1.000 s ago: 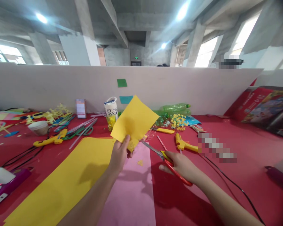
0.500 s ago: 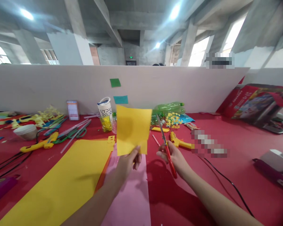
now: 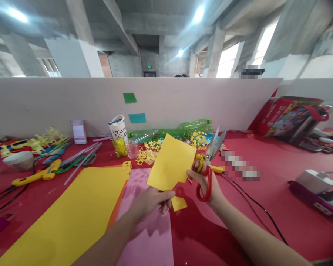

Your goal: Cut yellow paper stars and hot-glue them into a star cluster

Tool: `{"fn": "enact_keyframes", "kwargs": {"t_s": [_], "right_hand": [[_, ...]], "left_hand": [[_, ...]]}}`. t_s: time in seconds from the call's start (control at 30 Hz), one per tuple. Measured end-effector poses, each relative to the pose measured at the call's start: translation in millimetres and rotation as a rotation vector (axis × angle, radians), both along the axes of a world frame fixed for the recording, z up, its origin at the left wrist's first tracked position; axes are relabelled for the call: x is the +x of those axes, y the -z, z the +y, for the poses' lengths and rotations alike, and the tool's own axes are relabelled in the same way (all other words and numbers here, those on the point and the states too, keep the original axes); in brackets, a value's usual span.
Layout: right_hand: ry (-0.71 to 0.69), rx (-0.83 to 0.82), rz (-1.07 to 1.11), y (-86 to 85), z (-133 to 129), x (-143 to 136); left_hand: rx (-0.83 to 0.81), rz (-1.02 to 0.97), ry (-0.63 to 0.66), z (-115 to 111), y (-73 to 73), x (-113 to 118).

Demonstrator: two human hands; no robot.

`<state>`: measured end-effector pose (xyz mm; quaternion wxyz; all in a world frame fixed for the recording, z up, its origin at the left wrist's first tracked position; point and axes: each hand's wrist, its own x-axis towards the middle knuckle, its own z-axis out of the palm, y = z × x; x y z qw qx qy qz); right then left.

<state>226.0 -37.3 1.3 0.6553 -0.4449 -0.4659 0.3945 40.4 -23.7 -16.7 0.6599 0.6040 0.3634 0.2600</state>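
My left hand (image 3: pixel 157 201) pinches the lower edge of a yellow sheet of paper (image 3: pixel 172 162), held up and tilted above the table. A small yellow piece (image 3: pixel 179 204) shows below the fingers; whether it is joined to the sheet I cannot tell. My right hand (image 3: pixel 212 186) is closed round scissors (image 3: pixel 208 159) with red and yellow handles, their blades apart and pointing up. Its fingertips are at the sheet's right edge. Beneath my left hand lies pink paper (image 3: pixel 147 236), beside a large yellow sheet (image 3: pixel 61 210) with orange paper under its edge.
Green plastic bottles (image 3: pixel 195 125), yellow star cut-outs (image 3: pixel 200 139) and a white patterned cup (image 3: pixel 118 129) stand or lie by the partition (image 3: pixel 166 99). Yellow glue guns (image 3: pixel 48 173) and green-handled scissors (image 3: pixel 86 160) lie around. A cable (image 3: pixel 262 201) crosses the red table at right.
The yellow sheet has turned and tilted to the right, toward my right hand. The scissors' blades have opened and swung to the right. The camera view has shifted slightly.
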Motion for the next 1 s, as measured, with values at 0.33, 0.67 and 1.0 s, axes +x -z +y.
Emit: {"fn": "enact_keyframes", "kwargs": {"t_s": [0.33, 0.67, 1.0], "right_hand": [[0.287, -0.051, 0.042, -5.9, 19.7, 37.3], [0.149, -0.229, -0.023, 8.4, 32.2, 47.6], [-0.271, -0.295, -0.200, 2.0, -5.1, -11.9]], "left_hand": [[-0.020, -0.095, -0.025, 12.2, -4.6, -5.4], [0.077, -0.140, -0.104, 12.9, -11.0, -4.8], [0.142, -0.147, -0.032, 7.6, -6.2, -4.0]]}}
